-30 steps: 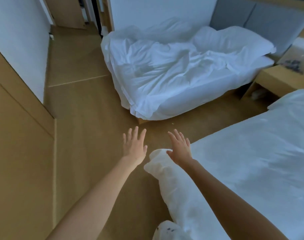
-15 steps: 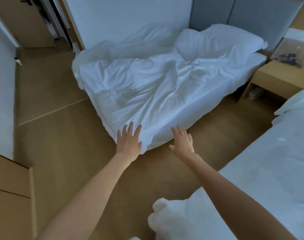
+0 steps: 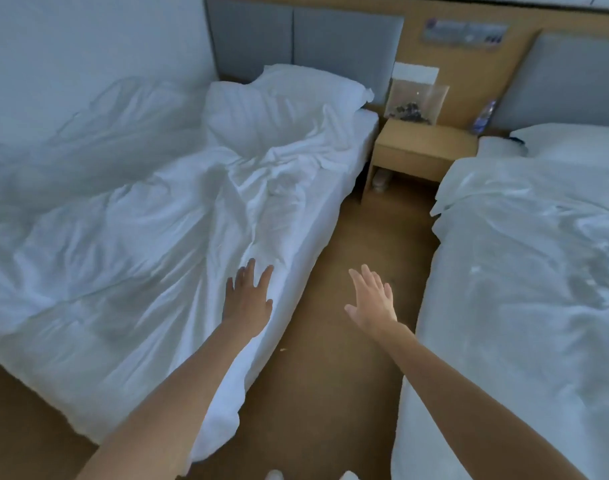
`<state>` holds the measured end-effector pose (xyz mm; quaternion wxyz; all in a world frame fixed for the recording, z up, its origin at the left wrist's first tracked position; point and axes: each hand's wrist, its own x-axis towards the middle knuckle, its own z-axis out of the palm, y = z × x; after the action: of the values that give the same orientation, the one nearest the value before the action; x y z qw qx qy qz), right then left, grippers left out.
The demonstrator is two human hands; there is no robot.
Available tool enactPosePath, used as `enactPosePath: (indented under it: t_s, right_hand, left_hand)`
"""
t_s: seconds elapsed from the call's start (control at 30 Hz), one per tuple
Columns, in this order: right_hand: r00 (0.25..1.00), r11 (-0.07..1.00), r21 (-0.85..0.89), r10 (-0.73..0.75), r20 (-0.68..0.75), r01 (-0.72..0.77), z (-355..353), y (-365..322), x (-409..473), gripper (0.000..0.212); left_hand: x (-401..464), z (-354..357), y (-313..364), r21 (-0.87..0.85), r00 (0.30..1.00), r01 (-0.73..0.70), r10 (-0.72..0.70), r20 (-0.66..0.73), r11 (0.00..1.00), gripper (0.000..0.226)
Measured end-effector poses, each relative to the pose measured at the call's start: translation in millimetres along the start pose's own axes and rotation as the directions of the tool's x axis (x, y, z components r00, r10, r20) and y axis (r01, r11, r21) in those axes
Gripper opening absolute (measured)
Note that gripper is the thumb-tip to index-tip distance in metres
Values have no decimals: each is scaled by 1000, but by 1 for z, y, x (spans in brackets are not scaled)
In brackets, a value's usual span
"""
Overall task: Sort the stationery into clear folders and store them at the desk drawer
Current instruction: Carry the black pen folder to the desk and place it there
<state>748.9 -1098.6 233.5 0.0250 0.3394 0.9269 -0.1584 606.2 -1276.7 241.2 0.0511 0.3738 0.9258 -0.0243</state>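
Two beds stand side by side with a strip of floor (image 3: 330, 341) between them: the left bed (image 3: 140, 254) carries a rumpled duvet and a pillow (image 3: 289, 98) at its far end, the right bed (image 3: 524, 289) lies opposite. Between the bed heads stands a nightstand (image 3: 420, 150), and on it a clear folder (image 3: 415, 103) leans against the wall panel. Behind each bed rises a headboard (image 3: 303, 43). A bottle (image 3: 483, 116) stands at the nightstand's right edge.
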Motion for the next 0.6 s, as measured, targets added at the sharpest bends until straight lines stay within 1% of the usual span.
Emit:
enactPosePath:
  t_s: [0.1, 0.23, 0.33, 0.47, 0.53, 0.6]
  right_hand:
    - [992, 992, 40, 122, -32, -121, -8, 19, 27, 70]
    - [949, 946, 89, 315, -22, -312, -10, 72, 58, 69]
    - [910, 905, 110, 414, -11, -410, -15, 114, 93, 69]
    - [892, 886, 150, 450, -39, -440, -33, 160, 171, 68]
    - [898, 888, 159, 440, -18, -432, -47, 173, 210, 69]
    - [911, 899, 180, 411, -26, -400, -67, 188, 255, 70]
  left_hand:
    - [63, -4, 14, -34, 992, -128, 128, -2, 991, 64]
    - [135, 1, 57, -94, 961, -271, 274, 26, 958, 62]
    - [193, 5, 95, -126, 942, -329, 335, 30, 936, 62]
    - [278, 1, 147, -111, 924, -378, 381, 8, 919, 63]
    - [315, -8, 164, -98, 925, -376, 379, 20, 922, 64]
    - [356, -21, 180, -102, 933, -356, 359, 8, 929, 64]
